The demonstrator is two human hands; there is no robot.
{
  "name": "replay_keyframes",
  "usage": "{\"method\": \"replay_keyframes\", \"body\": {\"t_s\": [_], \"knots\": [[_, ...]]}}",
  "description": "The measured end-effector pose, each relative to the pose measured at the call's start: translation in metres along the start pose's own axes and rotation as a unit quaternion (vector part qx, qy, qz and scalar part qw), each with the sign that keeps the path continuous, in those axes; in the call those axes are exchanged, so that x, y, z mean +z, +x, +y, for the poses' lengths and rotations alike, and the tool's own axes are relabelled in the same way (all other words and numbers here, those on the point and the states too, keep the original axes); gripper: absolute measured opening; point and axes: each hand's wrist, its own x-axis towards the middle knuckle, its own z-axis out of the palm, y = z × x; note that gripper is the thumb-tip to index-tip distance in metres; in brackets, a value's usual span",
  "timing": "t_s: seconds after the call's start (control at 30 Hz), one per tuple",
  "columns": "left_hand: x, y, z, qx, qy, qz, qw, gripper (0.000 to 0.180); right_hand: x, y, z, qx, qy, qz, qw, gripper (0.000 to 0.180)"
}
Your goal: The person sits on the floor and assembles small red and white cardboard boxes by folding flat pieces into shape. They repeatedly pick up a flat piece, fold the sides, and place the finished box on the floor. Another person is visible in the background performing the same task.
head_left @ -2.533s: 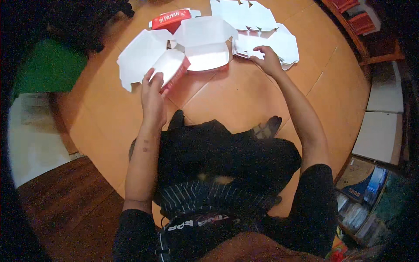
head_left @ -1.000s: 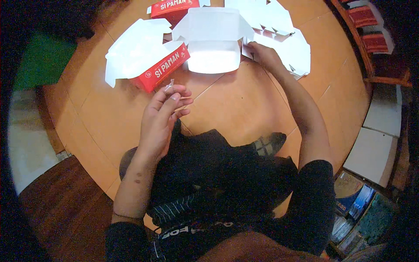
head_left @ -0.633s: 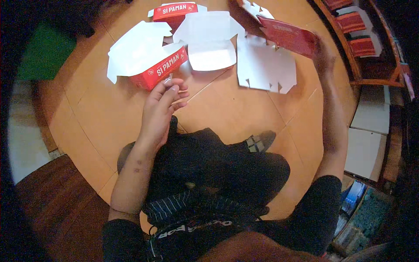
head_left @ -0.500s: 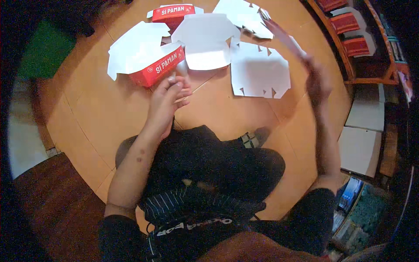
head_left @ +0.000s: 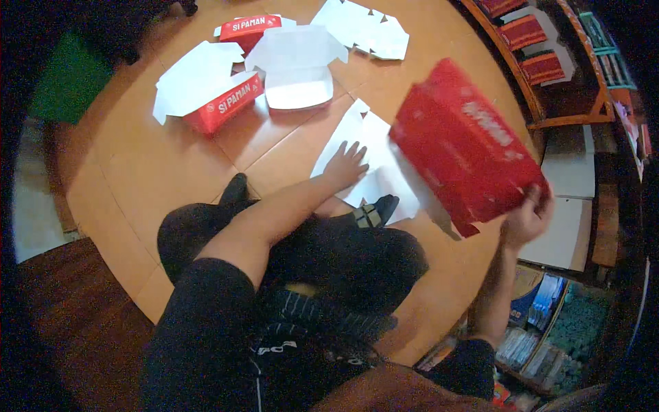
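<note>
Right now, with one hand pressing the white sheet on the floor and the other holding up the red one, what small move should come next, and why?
Probably lower the red flat carton to the floor in front of the knees. The right hand grips only its near edge, so it hangs tilted in the air, while the left hand pins the white flat sheet.

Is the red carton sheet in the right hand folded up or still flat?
Flat: the red carton sheet hangs unfolded from the right hand, with no raised walls.
</note>
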Motion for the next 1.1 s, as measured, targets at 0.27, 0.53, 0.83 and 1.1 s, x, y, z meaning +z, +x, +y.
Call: {"method": "replay_keyframes", "body": {"t_s": [0.27, 0.53, 0.83, 1.1], "knots": [[0.017, 0.088, -0.029, -0.118, -0.027, 0.057, 0.991, 0.060, -0.064, 0.002, 0.049, 0.086, 0.033, 0.198, 0.976, 0.023], [0.007, 0.171, -0.133, -0.262, 0.042, 0.083, 0.961, 0.060, 0.040, -0.100, 0.167, -0.021, -0.023, -0.077, 0.997, 0.033], [0.013, 0.096, -0.057, -0.261, -0.505, 0.172, 0.804, 0.025, 0.158, -0.181, 0.193, 0.071, -0.073, -0.392, 0.914, 0.026], [0.030, 0.080, -0.002, -0.181, -0.779, -0.046, 0.599, 0.032, 0.159, -0.139, 0.200, 0.071, -0.077, -0.527, 0.843, 0.041]]}}
